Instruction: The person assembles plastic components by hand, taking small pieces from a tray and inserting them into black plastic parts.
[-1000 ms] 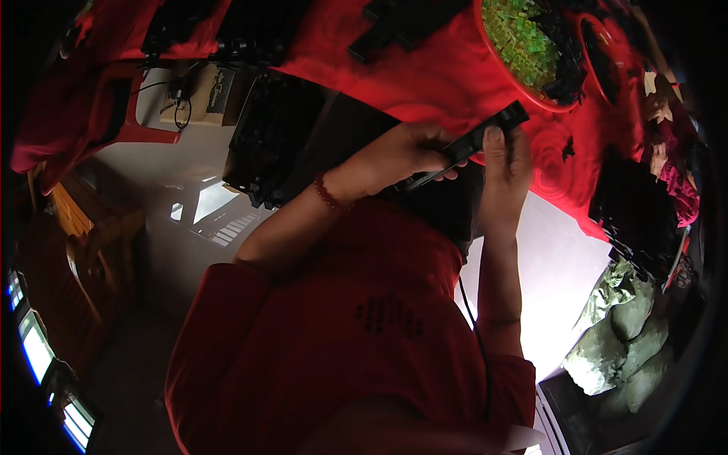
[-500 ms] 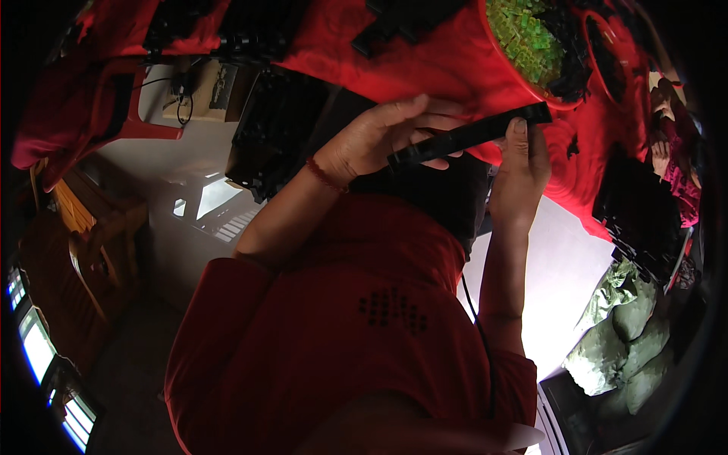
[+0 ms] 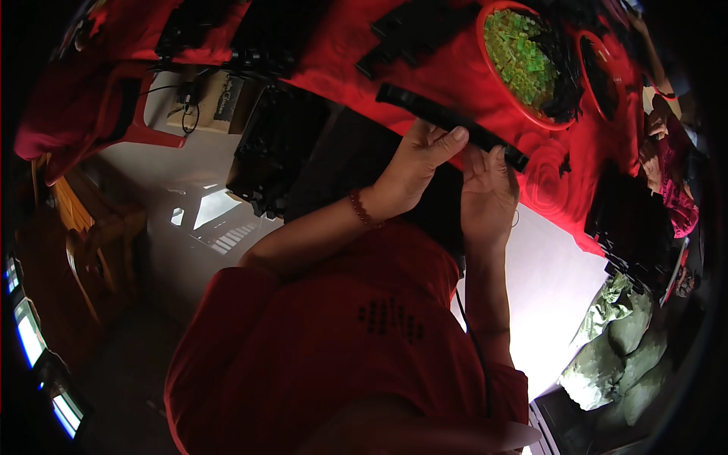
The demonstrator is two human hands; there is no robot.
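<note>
Both my hands hold a long, narrow black plastic bar (image 3: 428, 111) over the near edge of the red-covered table. My left hand (image 3: 409, 168) grips it near its middle, thumb on the near side and the other fingers mostly hidden. My right hand (image 3: 487, 186) closes on the bar toward its right end, with thumb and fingertips against it. The bar's left end sticks out past my left hand and points up and left. What the bar is part of, I cannot tell.
A red basin (image 3: 547, 123) on the red tablecloth (image 3: 546, 178) holds yellow-green pieces (image 3: 519, 57) and black parts. Beyond the bar lie more black bars (image 3: 406, 34). A black crate-like stack (image 3: 277, 144) stands left of my legs, pale sacks (image 3: 599, 371) at right. Another person's hand (image 3: 651, 163) shows at far right.
The bar has turned so that its left end is now farther away and its right end nearer. My left hand has gone from spread fingers to gripping the bar; my right hand has shifted slightly left and nearer.
</note>
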